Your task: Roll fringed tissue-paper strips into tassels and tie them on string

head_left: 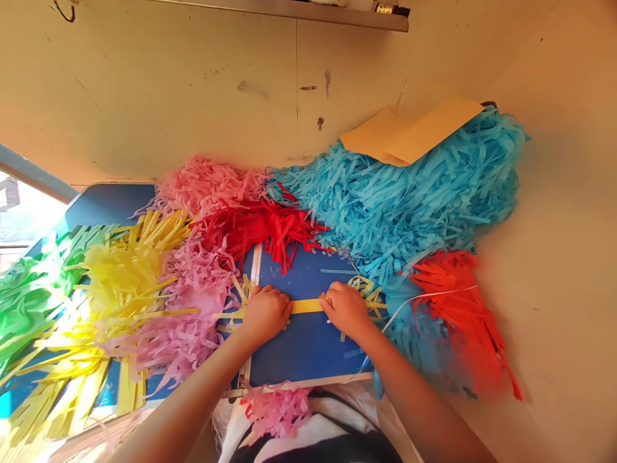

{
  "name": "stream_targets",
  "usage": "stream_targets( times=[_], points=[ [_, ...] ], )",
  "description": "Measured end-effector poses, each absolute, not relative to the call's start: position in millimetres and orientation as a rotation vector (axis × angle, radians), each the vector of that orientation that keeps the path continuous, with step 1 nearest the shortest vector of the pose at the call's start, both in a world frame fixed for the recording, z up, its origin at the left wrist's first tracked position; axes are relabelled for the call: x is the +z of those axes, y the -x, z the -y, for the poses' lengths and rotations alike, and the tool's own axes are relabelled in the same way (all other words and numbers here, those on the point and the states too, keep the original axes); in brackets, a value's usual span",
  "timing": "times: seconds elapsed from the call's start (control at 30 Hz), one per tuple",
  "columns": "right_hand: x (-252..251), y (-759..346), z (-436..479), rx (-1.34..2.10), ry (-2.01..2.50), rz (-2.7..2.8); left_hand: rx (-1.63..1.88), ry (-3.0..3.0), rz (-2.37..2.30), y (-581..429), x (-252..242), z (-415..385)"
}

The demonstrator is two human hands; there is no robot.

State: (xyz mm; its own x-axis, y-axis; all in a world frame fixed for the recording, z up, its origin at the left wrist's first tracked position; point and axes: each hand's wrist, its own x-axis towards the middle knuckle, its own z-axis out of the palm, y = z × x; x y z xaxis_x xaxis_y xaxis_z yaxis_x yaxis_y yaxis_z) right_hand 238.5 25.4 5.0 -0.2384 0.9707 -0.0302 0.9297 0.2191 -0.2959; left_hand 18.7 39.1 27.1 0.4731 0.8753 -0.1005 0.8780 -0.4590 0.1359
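A yellow tissue-paper tassel [307, 305] stretches flat between my two hands, just over the blue table [294, 350]. My left hand [268, 311] is closed around its left part, and fringe strips stick out beyond the fist. On the other side, my right hand [344, 308] grips the right part with thumb and fingers pressed together. More yellow fringe fans out past that hand. The middle band shows between them as a narrow folded strip. A pink tissue tassel [279, 411] lies in my lap at the table's front edge.
Red fringe [260, 228], a big blue fringe heap [409, 199] and pink fringe [212, 183] line the wall. Lilac [193, 308], yellow [125, 270] and green fringe [29, 296] cover the left. Brown paper [409, 132] tops the blue heap. Orange-red fringe [457, 308] lies right. A shelf [299, 9] juts overhead.
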Motion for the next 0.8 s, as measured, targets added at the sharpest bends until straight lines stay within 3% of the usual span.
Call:
stream_targets(
  times=[0.33, 0.47, 0.67, 0.8],
  points=[
    [7, -238, -31, 0.341, 1.872, 2.353, 0.081, -2.626, -1.505, -12, 24, -40],
    [16, -235, -25, 0.239, 1.908, 2.278, 0.117, -2.768, -1.254, -6, 31, -37],
    [26, -218, -9, 0.223, 1.404, 2.644, 0.097, -2.849, -1.097, -12, 33, -28],
    [22, -215, -21, 0.318, 1.402, 2.689, 0.14, -2.844, -1.198, -20, 35, -26]
  ],
)
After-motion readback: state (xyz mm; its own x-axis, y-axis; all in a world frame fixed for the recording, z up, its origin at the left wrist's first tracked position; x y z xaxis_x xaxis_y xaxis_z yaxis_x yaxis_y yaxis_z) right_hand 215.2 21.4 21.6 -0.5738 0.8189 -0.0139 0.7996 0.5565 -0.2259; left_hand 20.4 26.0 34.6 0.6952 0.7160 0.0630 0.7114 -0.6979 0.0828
